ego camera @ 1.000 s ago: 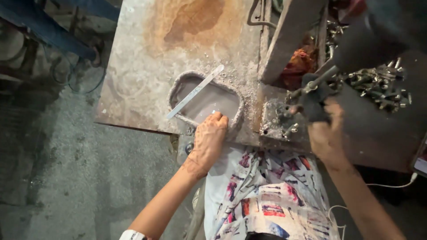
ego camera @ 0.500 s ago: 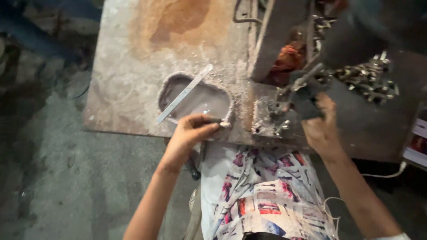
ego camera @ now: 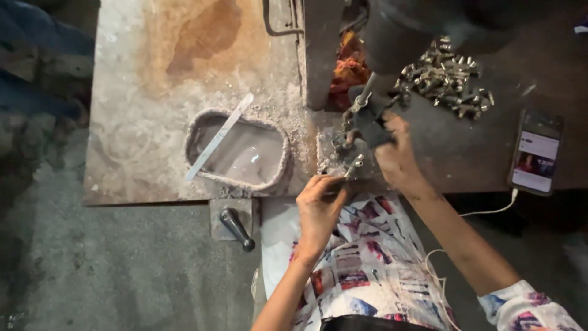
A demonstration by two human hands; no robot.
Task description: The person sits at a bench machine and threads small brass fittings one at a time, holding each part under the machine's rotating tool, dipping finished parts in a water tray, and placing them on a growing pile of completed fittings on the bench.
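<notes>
My left hand (ego camera: 320, 207) pinches a small metal part (ego camera: 351, 170) at the front edge of a grimy fixture (ego camera: 335, 153) on the bench. My right hand (ego camera: 395, 153) is closed around a dark lever handle (ego camera: 367, 113) of the machine above the fixture. A shallow oval basin (ego camera: 205, 178) of milky liquid sits to the left, with a flat metal strip (ego camera: 218, 136) lying across its rim.
A heap of small metal parts (ego camera: 444, 76) lies behind my right hand. A phone (ego camera: 534, 153) with a lit screen and white cable rests at the bench's right. A black-handled crank (ego camera: 236, 227) sticks out below the bench edge. An orange rag (ego camera: 349, 64) sits by the machine column (ego camera: 321, 49).
My left hand has moved right from the basin's edge to the fixture, carrying the small metal part. My right hand has stayed on the lever handle.
</notes>
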